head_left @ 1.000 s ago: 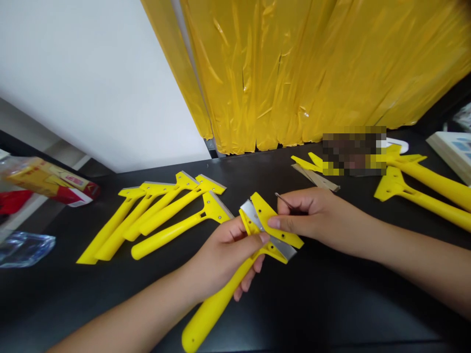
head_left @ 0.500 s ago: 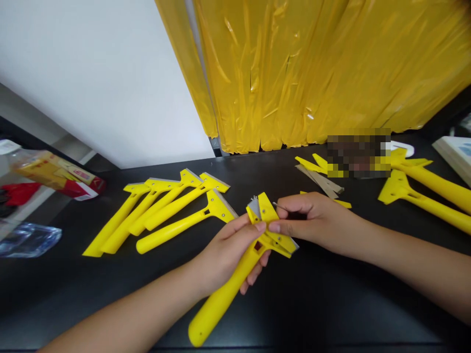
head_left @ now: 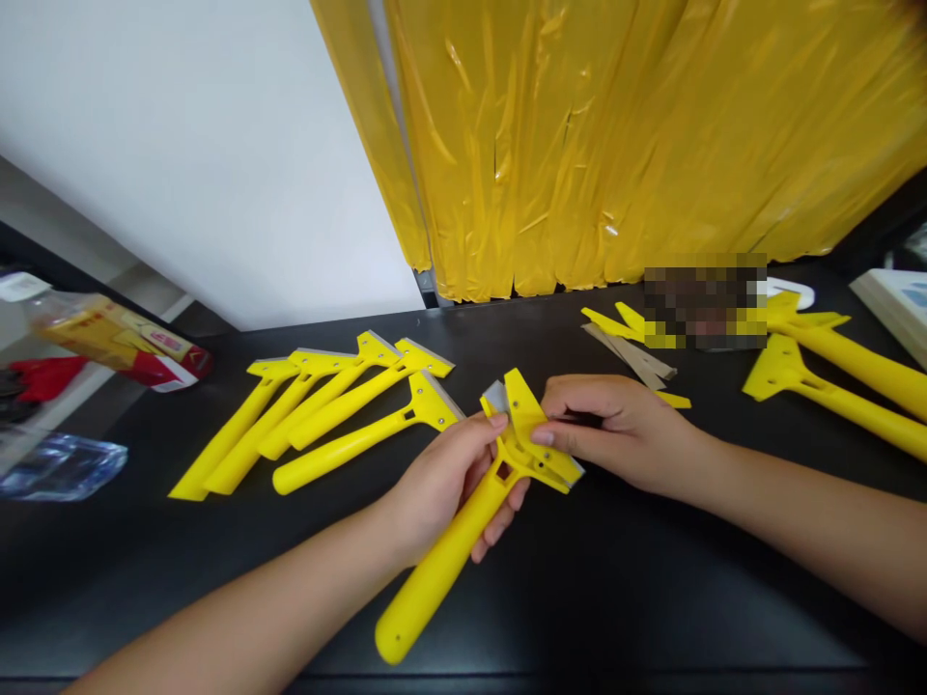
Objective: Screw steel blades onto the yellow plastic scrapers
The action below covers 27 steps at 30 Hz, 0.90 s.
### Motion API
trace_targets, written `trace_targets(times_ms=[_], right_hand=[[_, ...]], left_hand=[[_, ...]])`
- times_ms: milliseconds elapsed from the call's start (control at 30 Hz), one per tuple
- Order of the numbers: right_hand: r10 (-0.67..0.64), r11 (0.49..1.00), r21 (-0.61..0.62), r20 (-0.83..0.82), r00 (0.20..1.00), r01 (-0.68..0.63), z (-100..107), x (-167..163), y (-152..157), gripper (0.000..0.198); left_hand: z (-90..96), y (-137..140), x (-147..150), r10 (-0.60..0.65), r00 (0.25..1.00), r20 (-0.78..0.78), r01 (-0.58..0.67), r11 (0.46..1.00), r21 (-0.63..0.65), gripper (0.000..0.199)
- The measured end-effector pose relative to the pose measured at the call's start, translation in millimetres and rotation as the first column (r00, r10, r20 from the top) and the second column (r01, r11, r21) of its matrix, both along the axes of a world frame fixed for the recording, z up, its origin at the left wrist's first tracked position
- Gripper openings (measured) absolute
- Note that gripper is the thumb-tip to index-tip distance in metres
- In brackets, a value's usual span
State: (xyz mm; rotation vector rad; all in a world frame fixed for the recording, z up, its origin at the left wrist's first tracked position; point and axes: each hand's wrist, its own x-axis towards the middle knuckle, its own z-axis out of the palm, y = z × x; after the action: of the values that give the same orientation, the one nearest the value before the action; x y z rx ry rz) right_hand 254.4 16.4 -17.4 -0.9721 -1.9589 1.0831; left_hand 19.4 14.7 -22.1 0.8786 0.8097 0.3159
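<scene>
My left hand (head_left: 456, 478) is closed around the neck of a yellow scraper (head_left: 441, 579), whose handle points down toward me. On its head a yellow cover plate (head_left: 522, 410) sits at an angle, spread apart from the head at the upper end. A grey blade (head_left: 496, 395) shows at the upper left of the head, and a metal edge shows at the lower right. My right hand (head_left: 615, 420) pinches the cover plate's right side, thumb in front; its fingertips are partly hidden.
Several yellow scrapers (head_left: 348, 446) lie in a row at left. More scrapers (head_left: 832, 386), brown strips (head_left: 630, 353) and loose yellow plates (head_left: 673, 400) lie at right. A packaged box (head_left: 137, 343) and clear plastic (head_left: 69, 465) are far left. Yellow plastic sheeting (head_left: 521, 145) hangs behind the black table (head_left: 615, 598).
The cover plate has tilted away from the scraper head, and the gap at the top is wider. The thin metal piece at my right fingertips no longer shows. The scraper has risen slightly.
</scene>
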Motion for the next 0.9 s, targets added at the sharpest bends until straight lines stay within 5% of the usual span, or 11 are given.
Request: trace_targets(times_ms=[500, 633, 767, 900], right_hand=[[0.105, 0.991, 0.072, 0.056, 0.993, -0.109, -12, 5, 3, 0.04], [0.085, 0.988, -0.131, 0.052, 0.995, -0.078, -4, 5, 1, 0.037], [0.154, 0.907, -0.393, -0.021, 0.988, -0.149, 4, 7, 0, 0.034], [0.169, 0.865, -0.463, -0.094, 0.981, -0.194, 6, 7, 2, 0.032]], left_hand=[[5.4, -8, 7, 0.047, 0.999, -0.027, -0.044, 0.993, 0.114, 0.037], [6.3, -7, 7, 0.058, 0.998, -0.021, -0.055, 0.991, 0.119, 0.033], [8.8, -7, 6, 0.091, 0.996, -0.02, -0.089, 0.99, 0.113, 0.031], [11.4, -9, 5, 0.126, 0.992, 0.008, -0.126, 0.983, 0.133, 0.033]])
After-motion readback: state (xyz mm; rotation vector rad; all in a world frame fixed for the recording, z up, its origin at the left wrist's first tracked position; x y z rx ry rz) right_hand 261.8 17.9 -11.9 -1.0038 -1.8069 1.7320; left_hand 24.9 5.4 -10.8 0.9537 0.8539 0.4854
